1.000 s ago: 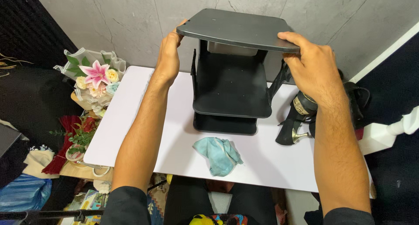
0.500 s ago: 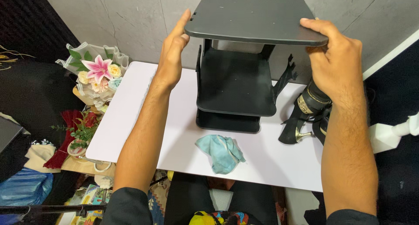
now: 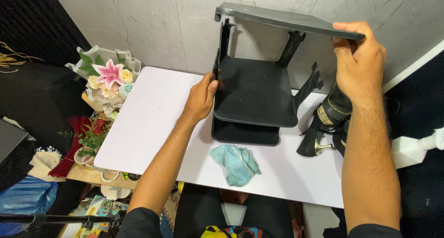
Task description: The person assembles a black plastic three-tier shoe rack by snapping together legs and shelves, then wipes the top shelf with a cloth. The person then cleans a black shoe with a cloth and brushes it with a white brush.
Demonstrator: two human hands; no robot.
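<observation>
1. The left hand (image 3: 201,97) is pressed on the left side of the black shelf (image 3: 254,94); its fingers curl round the edge of the middle board, so it is closed on the shelf.
2. The right hand (image 3: 358,57) is clamped on the right end of the shelf's top board; the thumb is on top and the fingers are under it.
3. The shelf stands between the two hands on the white table (image 3: 148,122), close to the grey wall (image 3: 152,25); its top board tilts down toward the right hand.
4. Just below the left hand lies a crumpled blue cloth (image 3: 236,164); it is near the shelf's bottom board.
5. Under the right hand sit black high-heeled shoes (image 3: 326,122), right beside the shelf.
6. Far out past the left hand is a bunch of flowers (image 3: 108,78) at the table's edge.
</observation>
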